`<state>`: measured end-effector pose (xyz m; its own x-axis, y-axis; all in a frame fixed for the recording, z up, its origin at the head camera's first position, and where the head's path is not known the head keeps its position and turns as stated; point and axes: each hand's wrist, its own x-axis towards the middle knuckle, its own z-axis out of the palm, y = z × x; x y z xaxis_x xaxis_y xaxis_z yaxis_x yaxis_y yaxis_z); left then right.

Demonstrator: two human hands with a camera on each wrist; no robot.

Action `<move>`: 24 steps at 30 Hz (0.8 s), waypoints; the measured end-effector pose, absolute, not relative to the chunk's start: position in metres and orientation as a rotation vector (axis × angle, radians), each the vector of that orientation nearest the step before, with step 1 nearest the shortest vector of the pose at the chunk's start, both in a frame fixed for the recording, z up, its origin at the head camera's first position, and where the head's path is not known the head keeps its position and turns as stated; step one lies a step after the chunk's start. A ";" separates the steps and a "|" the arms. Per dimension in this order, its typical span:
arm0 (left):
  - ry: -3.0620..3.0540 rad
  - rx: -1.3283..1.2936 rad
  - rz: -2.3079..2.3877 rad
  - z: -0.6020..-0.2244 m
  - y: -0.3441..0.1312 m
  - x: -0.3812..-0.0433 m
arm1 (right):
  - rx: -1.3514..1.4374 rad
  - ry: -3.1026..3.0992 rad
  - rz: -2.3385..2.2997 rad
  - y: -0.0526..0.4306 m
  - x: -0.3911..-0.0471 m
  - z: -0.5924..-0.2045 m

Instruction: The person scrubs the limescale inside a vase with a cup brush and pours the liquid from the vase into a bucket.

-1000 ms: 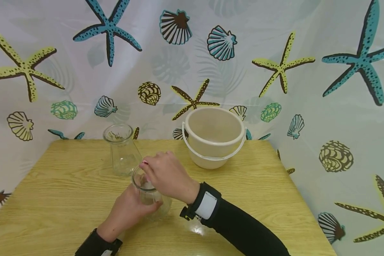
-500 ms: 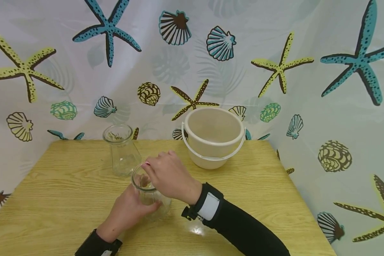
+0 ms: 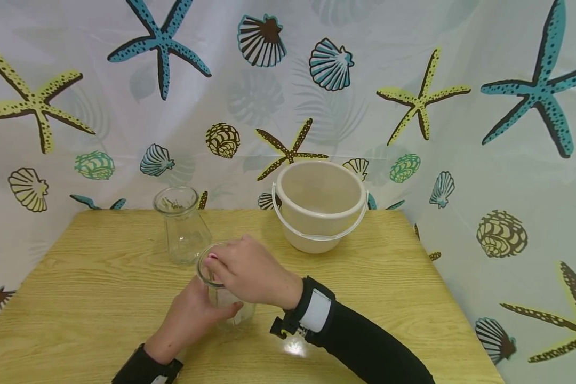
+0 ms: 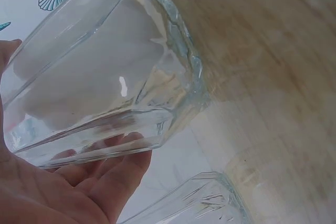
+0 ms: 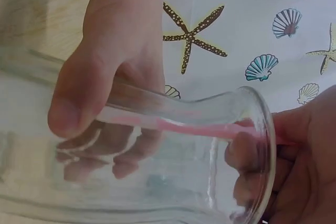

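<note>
My left hand (image 3: 189, 317) grips a clear glass vase (image 3: 240, 320), thumb on the near side and fingers wrapped behind. The vase is faceted, with its base close at the table in the left wrist view. Over its mouth, my right hand (image 3: 256, 273) holds the pink handle (image 5: 202, 129) of a bottle brush, fingers curled just inside the rim. A wide white brush head (image 4: 79, 64) fills much of the vase, seen through the glass. Behind stands a second, similar glass vase (image 3: 187, 237), upright and untouched.
A cream bucket (image 3: 312, 226) with its white handle folded down stands at the back of the wood-grain table (image 3: 101, 288). A curtain (image 3: 288, 96) printed with starfish and shells hangs behind and along the right side.
My right hand has dipped and shifted slightly left, its knuckles now lower over the vase's mouth. The left hand and its vase have barely moved.
</note>
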<state>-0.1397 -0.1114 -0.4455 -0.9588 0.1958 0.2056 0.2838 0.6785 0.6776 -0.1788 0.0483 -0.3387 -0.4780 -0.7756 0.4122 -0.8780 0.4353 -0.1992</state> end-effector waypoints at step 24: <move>-2.785 -0.341 -1.105 -0.446 -0.111 -0.140 | 1.203 -2.408 0.553 0.046 -0.190 -0.346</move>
<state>-0.1404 -0.1112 -0.4459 -0.9666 0.1620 0.1985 0.2540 0.7072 0.6598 -0.1904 0.0461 -0.3460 -0.5551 -0.6607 0.5053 -0.8150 0.5535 -0.1715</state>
